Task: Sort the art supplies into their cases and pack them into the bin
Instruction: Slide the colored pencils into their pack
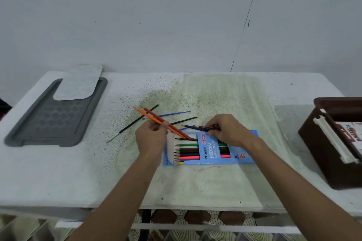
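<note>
Both forearms reach over the stained surface [195,182]: the left hand [151,139] grips orange and red pencils [162,122], the right hand [227,130] pinches dark blue pencils [194,127] above the blue Ninso pencil case [209,149]. Loose brushes [133,123] lie behind; a brown bin [321,143] sits far right.

Tray [58,121] left, bin [321,154] right of pencil case [209,150]

Left hand [151,136] grips orange pencil [154,120] + red pencil [166,124], tips pointing far-left. Right hand [227,130] pinches a few dark pencils [197,128], tips pointing left. Blue pencil box [210,149] flat on white table [58,172] under both hands, partly filled. Loose brushes [133,123] far side of hands. Grey tray [56,115] far left, brown bin [333,143] at right edge.
</note>
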A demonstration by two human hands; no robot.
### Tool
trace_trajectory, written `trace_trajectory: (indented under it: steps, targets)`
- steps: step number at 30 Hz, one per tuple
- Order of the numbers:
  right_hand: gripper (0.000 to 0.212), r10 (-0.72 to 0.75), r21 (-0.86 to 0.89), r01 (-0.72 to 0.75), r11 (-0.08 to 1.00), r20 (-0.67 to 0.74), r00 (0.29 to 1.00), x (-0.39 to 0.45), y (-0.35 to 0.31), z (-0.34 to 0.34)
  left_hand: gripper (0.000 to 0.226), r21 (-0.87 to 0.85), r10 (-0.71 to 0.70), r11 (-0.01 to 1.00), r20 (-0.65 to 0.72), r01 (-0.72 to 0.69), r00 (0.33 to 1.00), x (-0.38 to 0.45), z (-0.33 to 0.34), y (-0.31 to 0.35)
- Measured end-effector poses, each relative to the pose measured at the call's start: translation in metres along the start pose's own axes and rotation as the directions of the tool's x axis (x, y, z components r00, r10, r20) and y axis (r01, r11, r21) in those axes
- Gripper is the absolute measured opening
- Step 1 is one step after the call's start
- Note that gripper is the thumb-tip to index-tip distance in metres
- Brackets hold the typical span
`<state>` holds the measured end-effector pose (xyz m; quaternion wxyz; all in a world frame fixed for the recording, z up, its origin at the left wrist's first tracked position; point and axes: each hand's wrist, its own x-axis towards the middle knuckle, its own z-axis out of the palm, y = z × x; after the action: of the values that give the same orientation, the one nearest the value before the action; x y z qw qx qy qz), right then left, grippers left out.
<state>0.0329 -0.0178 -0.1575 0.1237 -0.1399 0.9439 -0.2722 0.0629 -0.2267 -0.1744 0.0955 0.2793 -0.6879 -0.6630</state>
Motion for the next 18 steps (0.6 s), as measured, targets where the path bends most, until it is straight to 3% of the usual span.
trace_trajectory:
  steps: [5, 9, 13, 16, 18]
  targets:
    - [0.015, -0.026, -0.009, 0.026, 1.000, -0.014, 1.000, -0.003, 0.003, 0.003, 0.014, 0.134, 0.034, 0.991, -0.074, -0.024, 0.997, -0.003, -0.009, -0.019]
    - [0.015, -0.020, -0.005, 0.020, 1.000, -0.018, 1.000, -0.002, 0.005, 0.005, 0.023, 0.353, 0.087, 0.933, -0.018, -0.076, 0.996, 0.001, -0.009, -0.024]
    - [0.015, -0.028, -0.016, 0.028, 0.999, -0.031, 0.999, -0.002, 0.007, 0.007, 0.048, 0.656, 0.070, 0.730, 0.205, -0.190, 0.976, 0.012, -0.012, -0.019]
    - [0.016, -0.019, 0.000, 0.019, 1.000, -0.038, 0.999, -0.003, 0.007, 0.005, 0.061, 0.810, 0.004, 0.560, 0.209, -0.175, 0.978, 0.020, -0.014, -0.013]
    - [0.017, -0.023, 0.010, 0.024, 1.000, -0.045, 0.999, -0.004, 0.008, 0.005, 0.061, 0.854, 0.080, 0.456, 0.240, -0.249, 0.968, 0.019, -0.016, -0.010]
